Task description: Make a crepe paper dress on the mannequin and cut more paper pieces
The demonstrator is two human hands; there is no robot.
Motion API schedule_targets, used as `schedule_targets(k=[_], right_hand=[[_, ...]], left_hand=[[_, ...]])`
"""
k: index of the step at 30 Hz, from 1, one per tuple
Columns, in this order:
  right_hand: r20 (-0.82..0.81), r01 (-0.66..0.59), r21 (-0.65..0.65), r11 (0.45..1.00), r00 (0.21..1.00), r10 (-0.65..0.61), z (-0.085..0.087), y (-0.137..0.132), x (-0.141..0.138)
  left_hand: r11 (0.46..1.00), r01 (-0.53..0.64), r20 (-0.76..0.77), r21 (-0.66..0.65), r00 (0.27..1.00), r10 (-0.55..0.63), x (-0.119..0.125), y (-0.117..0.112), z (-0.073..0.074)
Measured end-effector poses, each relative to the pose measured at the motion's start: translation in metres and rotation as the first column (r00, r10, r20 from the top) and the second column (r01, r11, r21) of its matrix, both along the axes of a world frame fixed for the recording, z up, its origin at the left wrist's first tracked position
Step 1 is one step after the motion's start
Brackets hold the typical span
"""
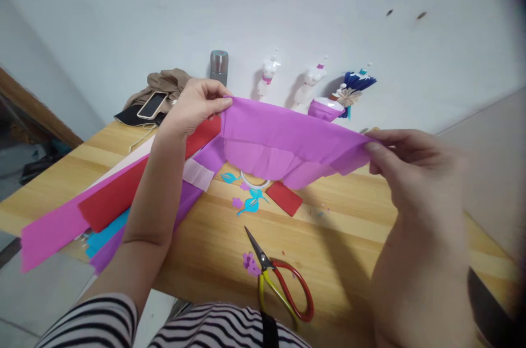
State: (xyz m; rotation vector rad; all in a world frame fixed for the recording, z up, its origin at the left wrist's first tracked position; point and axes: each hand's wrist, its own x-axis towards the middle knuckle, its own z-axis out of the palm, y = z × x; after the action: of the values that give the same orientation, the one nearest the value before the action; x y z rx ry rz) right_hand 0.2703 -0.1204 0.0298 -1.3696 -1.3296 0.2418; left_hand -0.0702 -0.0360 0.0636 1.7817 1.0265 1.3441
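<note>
The purple paper hangs in the air beyond the scissors, stretched between both hands and sagging in the middle. The left hand, up and left of the scissors, pinches the paper's left corner between thumb and curled fingers. The right hand, up and right of the scissors, grips the other end between thumb and forefinger; its remaining fingers fold behind and are hard to make out, and its forearm is a close blur.

The hanging paper hides the far half of a white ring beyond the scissors. The left forearm covers part of a red sheet, a pink strip and a blue sheet, all left of the scissors and overhanging the table.

The scissors lie closed, a purple scrap touching the blades. Just beyond their tip lie blue cutouts and a red card.

Far beyond the scissors, by the wall, a grey flask stands capped, its contents unseen. A purple cup shows white inside; the paper cuts off its base, and what it holds cannot be told. A phone lies beside a beige cloth
</note>
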Motion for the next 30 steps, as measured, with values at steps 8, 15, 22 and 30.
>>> schedule_targets(k=[8,15,22,30], right_hand=[[-0.262,0.006,0.044,0.999,0.965,0.005,0.002,0.015,0.000],[-0.202,0.013,-0.007,1.000,0.979,-0.014,-0.001,0.015,0.003],[-0.166,-0.042,-0.041,0.998,0.985,0.035,-0.002,0.013,0.008],[-0.097,-0.063,-0.137,0.989,0.994,0.050,-0.004,0.013,0.020]], left_hand=[[0.994,0.084,0.063,-0.065,0.995,-0.080,0.001,0.007,-0.009],[0.987,0.097,0.090,-0.127,0.992,-0.086,0.002,0.008,-0.009],[0.990,0.029,0.052,-0.139,0.998,-0.022,-0.007,0.002,0.002],[0.995,-0.035,-0.055,-0.095,0.998,0.030,-0.006,0.000,0.002]])
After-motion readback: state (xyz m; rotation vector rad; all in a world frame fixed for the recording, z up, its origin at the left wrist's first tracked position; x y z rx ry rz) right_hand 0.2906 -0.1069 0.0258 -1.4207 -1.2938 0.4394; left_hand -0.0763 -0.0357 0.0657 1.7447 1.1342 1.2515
